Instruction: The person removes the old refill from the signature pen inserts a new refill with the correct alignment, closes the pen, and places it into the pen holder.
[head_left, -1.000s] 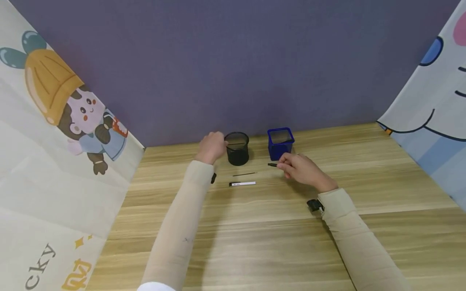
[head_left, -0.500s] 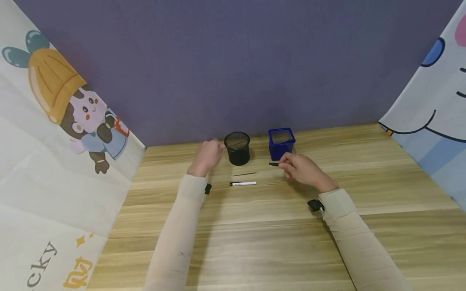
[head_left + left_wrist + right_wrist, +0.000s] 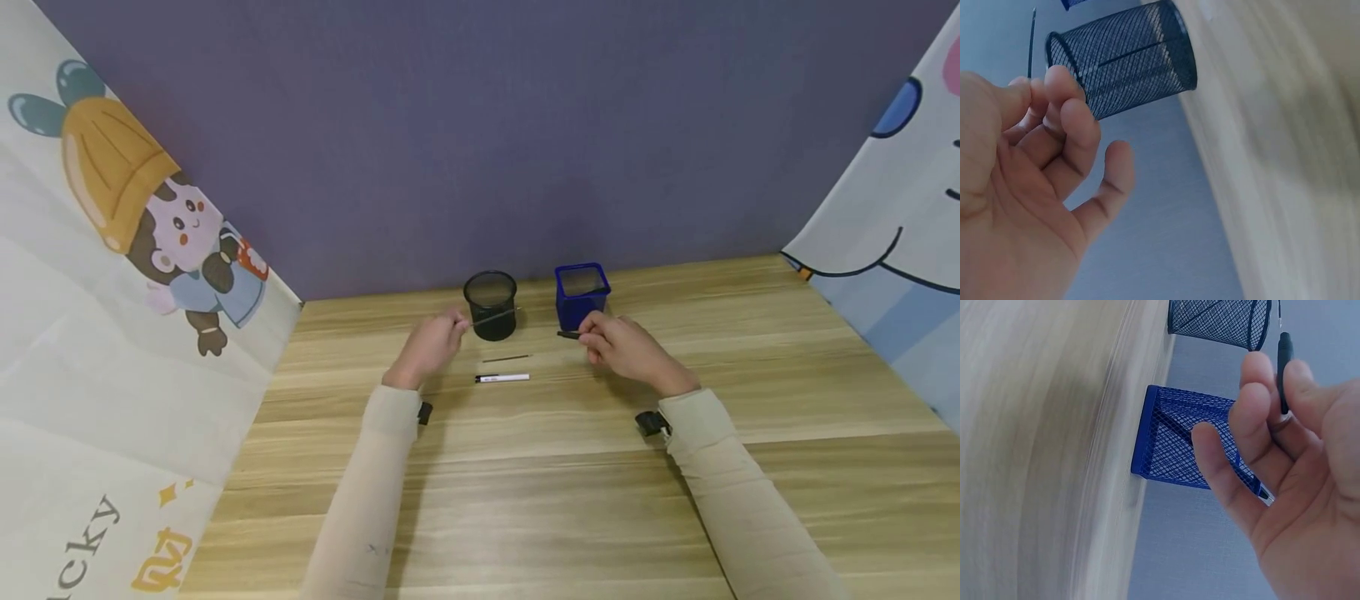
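Observation:
In the head view my left hand (image 3: pixel 431 346) pinches one end of a thin dark stick (image 3: pixel 495 317), which looks like a pen refill. The stick reaches rightward in front of the round black mesh pen holder (image 3: pixel 492 329). My right hand (image 3: pixel 626 350) pinches a short black pen part (image 3: pixel 1284 369), perhaps a cap, just in front of the square blue mesh pen holder (image 3: pixel 573 312). The far ends of the two held pieces point toward each other. Between the hands, another thin dark stick (image 3: pixel 506 358) and a white pen with a black end (image 3: pixel 502 378) lie on the table.
A pen (image 3: pixel 1254 481) leans inside the blue holder. Through the black holder's mesh a dark stick (image 3: pixel 1132 53) shows. Behind both holders rises a grey-blue partition (image 3: pixel 480 150), and printed cloths (image 3: pixel 112 375) hang at both sides of the wooden table (image 3: pixel 525 500).
My left hand has drawn back from the black holder's rim, bringing the thin stick from over the holder's mouth to in front of it. My right hand has stayed almost still with the black part.

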Demonstrator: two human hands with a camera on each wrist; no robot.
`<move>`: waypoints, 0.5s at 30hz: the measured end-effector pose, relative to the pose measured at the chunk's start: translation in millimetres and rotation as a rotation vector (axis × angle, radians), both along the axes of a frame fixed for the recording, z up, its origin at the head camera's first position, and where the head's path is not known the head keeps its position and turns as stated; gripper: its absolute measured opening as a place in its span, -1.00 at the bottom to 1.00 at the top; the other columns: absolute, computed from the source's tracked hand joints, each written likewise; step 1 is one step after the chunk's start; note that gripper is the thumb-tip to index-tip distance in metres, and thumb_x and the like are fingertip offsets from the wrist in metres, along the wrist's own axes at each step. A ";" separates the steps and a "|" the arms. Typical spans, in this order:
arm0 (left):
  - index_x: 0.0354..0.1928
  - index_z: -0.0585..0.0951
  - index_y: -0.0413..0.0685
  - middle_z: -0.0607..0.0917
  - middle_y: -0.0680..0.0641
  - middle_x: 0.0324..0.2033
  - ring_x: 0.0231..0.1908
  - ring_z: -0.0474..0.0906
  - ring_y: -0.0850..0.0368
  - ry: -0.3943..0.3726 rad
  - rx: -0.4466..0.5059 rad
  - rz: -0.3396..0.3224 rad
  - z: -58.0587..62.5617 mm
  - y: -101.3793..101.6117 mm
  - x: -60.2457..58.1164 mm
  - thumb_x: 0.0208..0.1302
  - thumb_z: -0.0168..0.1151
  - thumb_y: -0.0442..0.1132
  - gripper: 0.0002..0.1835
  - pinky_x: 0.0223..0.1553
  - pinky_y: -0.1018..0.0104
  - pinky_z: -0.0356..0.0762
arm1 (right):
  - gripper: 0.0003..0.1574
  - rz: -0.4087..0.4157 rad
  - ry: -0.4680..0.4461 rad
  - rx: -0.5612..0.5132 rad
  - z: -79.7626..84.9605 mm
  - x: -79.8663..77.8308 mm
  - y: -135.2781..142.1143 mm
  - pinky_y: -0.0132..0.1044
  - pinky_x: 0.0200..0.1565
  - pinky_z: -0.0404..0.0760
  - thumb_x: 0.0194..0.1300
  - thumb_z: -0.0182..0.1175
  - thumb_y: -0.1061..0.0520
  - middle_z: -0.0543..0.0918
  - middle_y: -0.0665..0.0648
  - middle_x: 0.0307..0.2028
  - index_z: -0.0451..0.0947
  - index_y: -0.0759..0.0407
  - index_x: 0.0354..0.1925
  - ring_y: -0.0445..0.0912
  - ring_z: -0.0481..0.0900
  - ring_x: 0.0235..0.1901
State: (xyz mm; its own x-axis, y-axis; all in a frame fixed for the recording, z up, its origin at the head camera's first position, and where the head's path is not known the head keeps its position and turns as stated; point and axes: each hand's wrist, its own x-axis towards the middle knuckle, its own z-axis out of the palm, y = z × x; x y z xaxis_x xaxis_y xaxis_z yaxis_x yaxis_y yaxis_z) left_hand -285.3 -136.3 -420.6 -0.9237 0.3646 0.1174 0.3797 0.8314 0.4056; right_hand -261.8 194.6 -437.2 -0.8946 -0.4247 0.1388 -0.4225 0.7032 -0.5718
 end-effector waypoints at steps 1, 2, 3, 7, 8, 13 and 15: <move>-0.10 0.55 -0.15 0.56 0.01 -0.53 -0.53 0.44 0.17 -0.012 0.004 -0.005 -1.6 0.5 1.3 0.53 -0.12 -0.11 -0.69 -0.33 0.26 0.48 | -0.82 0.001 0.007 0.000 -0.2 -0.1 -0.1 -0.36 -0.49 0.40 0.47 0.02 0.07 0.60 -0.05 -0.58 0.49 0.13 -0.18 -0.21 0.45 -0.61; -0.10 0.54 -0.15 0.56 0.01 -0.53 -0.53 0.44 0.17 -0.023 0.008 -0.008 -3.1 1.1 2.6 0.53 -0.13 -0.11 -0.69 -0.33 0.26 0.49 | -0.83 0.002 0.015 0.000 -0.4 -0.3 -0.2 -0.36 -0.47 0.41 0.47 0.02 0.08 0.60 -0.05 -0.58 0.49 0.14 -0.18 -0.22 0.47 -0.60; -0.11 0.55 -0.16 0.54 0.01 -0.54 -0.54 0.43 0.16 -0.036 0.015 -0.010 -4.6 1.7 3.9 0.53 -0.14 -0.10 -0.68 -0.34 0.26 0.49 | -0.83 0.004 0.022 0.000 -0.7 -0.4 -0.2 -0.36 -0.46 0.43 0.47 0.03 0.09 0.60 -0.05 -0.58 0.49 0.15 -0.18 -0.22 0.48 -0.59; -0.18 0.56 -0.18 0.49 0.01 -0.58 -0.58 0.39 0.16 -0.053 0.033 -0.027 -10.0 4.2 7.5 0.54 -0.17 -0.09 -0.63 -0.34 0.25 0.50 | -0.85 0.007 0.051 -0.001 -2.2 -0.9 -0.4 -0.34 -0.39 0.47 0.46 0.04 0.12 0.62 -0.06 -0.56 0.50 0.17 -0.17 -0.24 0.51 -0.57; -0.20 0.57 -0.18 0.48 0.01 -0.59 -0.58 0.39 0.15 -0.050 0.033 -0.030 -11.5 4.9 8.1 0.54 -0.17 -0.08 -0.62 -0.34 0.24 0.50 | -0.86 0.008 0.056 -0.002 -2.6 -1.0 -0.2 -0.33 -0.38 0.48 0.45 0.04 0.13 0.62 -0.06 -0.56 0.50 0.17 -0.17 -0.25 0.51 -0.56; -0.26 0.54 -0.13 0.47 0.03 -0.57 -0.50 0.44 0.12 -0.021 0.020 -0.049 -17.1 8.4 10.0 0.54 -0.16 -0.08 -0.65 -0.30 0.20 0.49 | -0.85 0.016 0.065 -0.010 -4.0 -1.2 1.0 -0.35 -0.40 0.47 0.45 0.04 0.13 0.64 -0.03 -0.54 0.49 0.18 -0.16 -0.26 0.50 -0.57; -0.29 0.52 -0.09 0.46 0.02 -0.56 -0.47 0.44 0.11 -0.011 0.011 -0.052 -18.2 9.4 10.9 0.53 -0.15 -0.07 -0.67 -0.29 0.19 0.47 | -0.86 0.018 0.068 -0.012 -3.9 -1.3 1.1 -0.36 -0.42 0.46 0.46 0.04 0.14 0.65 -0.02 -0.53 0.49 0.18 -0.16 -0.26 0.50 -0.57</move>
